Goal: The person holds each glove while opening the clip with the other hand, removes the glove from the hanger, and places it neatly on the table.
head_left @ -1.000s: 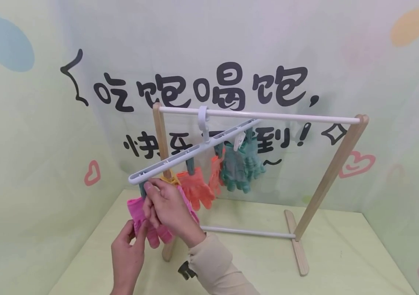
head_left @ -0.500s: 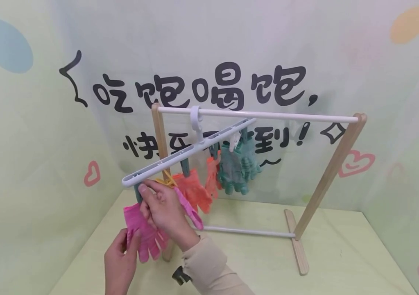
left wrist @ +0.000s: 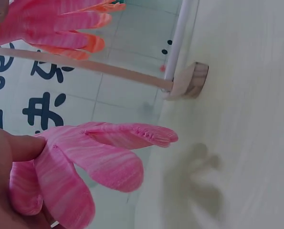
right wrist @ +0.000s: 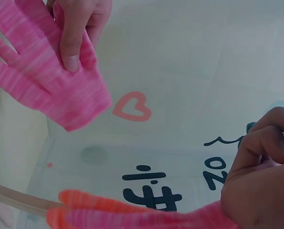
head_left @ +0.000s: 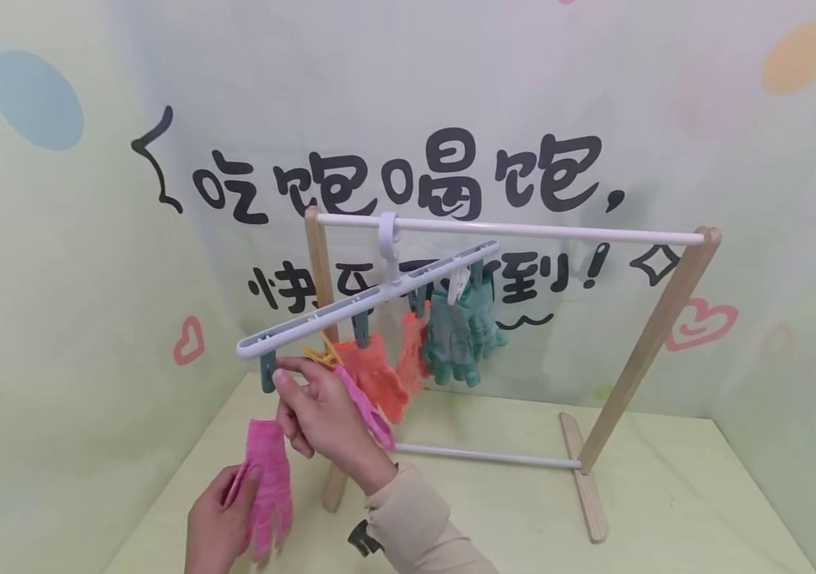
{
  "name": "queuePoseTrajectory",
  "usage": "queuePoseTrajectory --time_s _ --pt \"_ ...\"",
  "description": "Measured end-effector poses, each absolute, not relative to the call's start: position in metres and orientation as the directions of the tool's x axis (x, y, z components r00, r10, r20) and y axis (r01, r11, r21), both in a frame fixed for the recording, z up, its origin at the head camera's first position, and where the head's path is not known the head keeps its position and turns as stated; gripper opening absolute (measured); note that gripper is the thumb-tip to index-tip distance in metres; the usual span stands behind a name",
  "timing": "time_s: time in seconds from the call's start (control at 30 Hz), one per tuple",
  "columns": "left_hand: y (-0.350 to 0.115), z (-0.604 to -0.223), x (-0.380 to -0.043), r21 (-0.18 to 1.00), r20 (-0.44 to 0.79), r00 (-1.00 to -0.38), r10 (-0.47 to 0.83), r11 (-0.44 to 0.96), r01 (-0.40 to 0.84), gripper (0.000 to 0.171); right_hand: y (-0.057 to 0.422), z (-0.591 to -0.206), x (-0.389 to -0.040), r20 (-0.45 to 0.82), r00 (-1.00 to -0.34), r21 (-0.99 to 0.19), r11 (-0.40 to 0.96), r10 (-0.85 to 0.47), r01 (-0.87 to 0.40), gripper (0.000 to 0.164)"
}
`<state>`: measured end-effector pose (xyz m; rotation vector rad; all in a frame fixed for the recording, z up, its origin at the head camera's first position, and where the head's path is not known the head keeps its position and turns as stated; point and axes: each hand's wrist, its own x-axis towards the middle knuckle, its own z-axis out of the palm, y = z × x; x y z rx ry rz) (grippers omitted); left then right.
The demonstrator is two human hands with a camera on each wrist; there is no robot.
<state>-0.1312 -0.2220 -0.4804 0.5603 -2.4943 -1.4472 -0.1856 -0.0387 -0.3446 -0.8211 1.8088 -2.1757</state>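
Observation:
In the head view my left hand (head_left: 219,518) pinches a pink knit glove (head_left: 269,470) between thumb and fingers, below the hanger's left end. The glove's cuff points up, its fingers hang down, and it is apart from the peg above. My right hand (head_left: 325,410) has its thumb and fingertips at the edge of a dark green clothes peg (head_left: 268,372) fixed under the grey hanger (head_left: 321,319); the far fingertips are hidden. Behind this hand hangs a second pink glove (head_left: 368,408), near a yellow peg (head_left: 321,351).
Orange gloves (head_left: 375,375) and green gloves (head_left: 451,335) hang farther along the hanger from dark green pegs. A white peg (head_left: 459,285) sits by the green ones. The hanger hooks over the white rail (head_left: 544,231) of a wooden-legged rack (head_left: 644,359) on a pale table (head_left: 494,510).
The pink glove has come out from under the dark green peg and moved down and left with my left hand. The hanger has shifted slightly left; my right hand stays by the peg.

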Motion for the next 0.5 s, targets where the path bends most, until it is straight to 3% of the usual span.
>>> queuePoseTrajectory --time_s 0.27,0.5 --pt "-0.242 -0.493 -0.137 0.788 -0.011 -0.932 -0.362 0.571 -0.232 0.047 -0.039 -0.345 -0.181 0.312 -0.798 -0.947 -0.233 -0.515 -0.220 0.044" --pt "-0.258 -0.501 -0.140 0.757 -0.065 -0.937 -0.342 0.596 -0.270 0.047 -0.037 -0.350 -0.175 0.261 -0.810 -0.965 -0.150 -0.525 -0.214 0.044"
